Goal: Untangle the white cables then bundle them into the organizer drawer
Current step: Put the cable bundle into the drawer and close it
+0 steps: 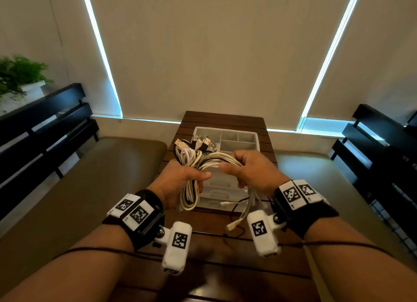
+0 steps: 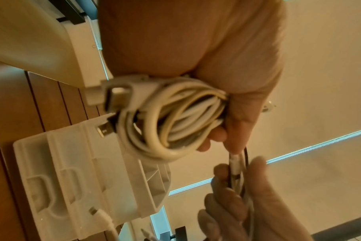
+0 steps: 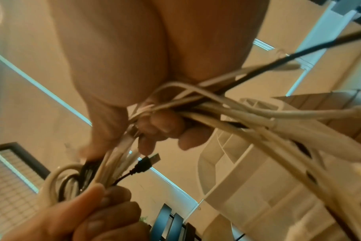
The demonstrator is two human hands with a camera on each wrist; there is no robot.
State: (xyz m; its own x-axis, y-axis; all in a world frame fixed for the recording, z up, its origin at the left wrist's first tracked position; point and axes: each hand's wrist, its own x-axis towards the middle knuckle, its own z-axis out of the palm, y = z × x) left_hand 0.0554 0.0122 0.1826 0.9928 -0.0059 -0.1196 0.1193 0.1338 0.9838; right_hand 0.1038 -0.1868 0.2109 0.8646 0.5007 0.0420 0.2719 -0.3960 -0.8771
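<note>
A tangled bundle of white cables (image 1: 191, 164) with a few black ones hangs in the air between both hands, above the white organizer (image 1: 252, 137). My left hand (image 1: 180, 180) grips the coiled loops (image 2: 171, 124) in its fist. My right hand (image 1: 246, 168) grips several strands (image 3: 196, 112) of the same bundle, its fingers curled round them. USB plugs (image 1: 198, 142) stick up from the bundle's far end. Loose ends with white connectors (image 1: 234, 224) dangle below my right hand. The organizer's drawers (image 2: 72, 184) sit under the bundle, with the divided tray on top.
The organizer stands on a narrow brown slatted table (image 1: 225, 245). Cushioned benches (image 1: 90, 189) with dark slatted backs flank it on both sides. A potted plant (image 1: 20, 76) sits at the far left. Thin dark sensor wires (image 1: 338, 243) run along my forearms.
</note>
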